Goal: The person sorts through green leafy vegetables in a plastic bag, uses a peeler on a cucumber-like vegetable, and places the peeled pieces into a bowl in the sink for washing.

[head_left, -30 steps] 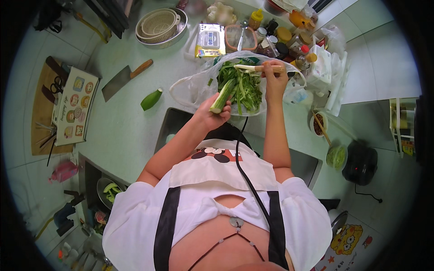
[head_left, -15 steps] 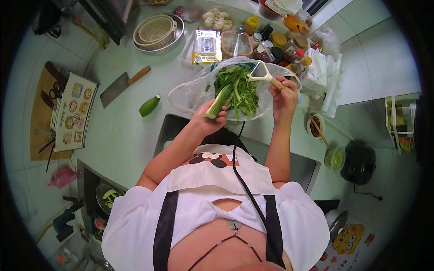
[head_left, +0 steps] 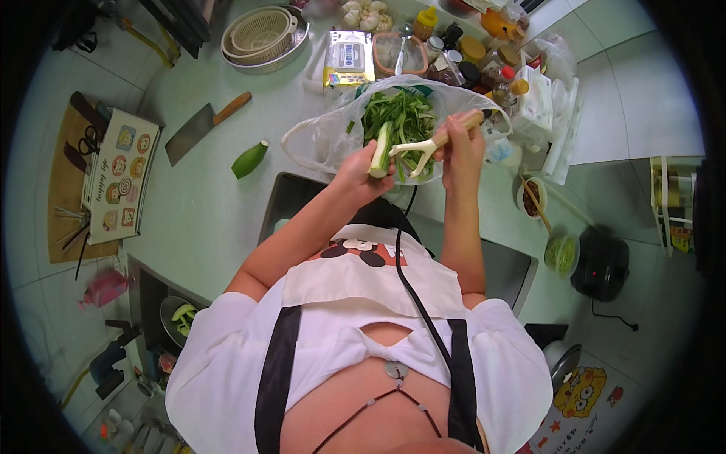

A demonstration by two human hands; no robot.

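Observation:
My left hand [head_left: 361,175] is closed around a partly peeled, long green vegetable [head_left: 382,151], held tilted with its pale cut end toward me. My right hand [head_left: 461,151] grips the wooden handle of a Y-shaped peeler [head_left: 423,148] with a cream head. The peeler's head is right beside the vegetable; whether the blade touches it I cannot tell. Both hands are over the near rim of a clear plastic bag [head_left: 314,145], which lies spread open. A heap of green peelings [head_left: 408,113] fills its middle.
A cleaver [head_left: 193,132] and a green vegetable piece [head_left: 250,160] lie on the counter to the left. Colanders [head_left: 261,34], a wipes pack [head_left: 349,57] and several jars [head_left: 446,68] stand at the back. The sink [head_left: 287,200] is in front of me; a red-brown bowl [head_left: 532,197] sits right.
My right hand has brought the peeler down and left, from above the peelings to beside the vegetable. My left hand has shifted slightly right, and the vegetable stands more upright in view.

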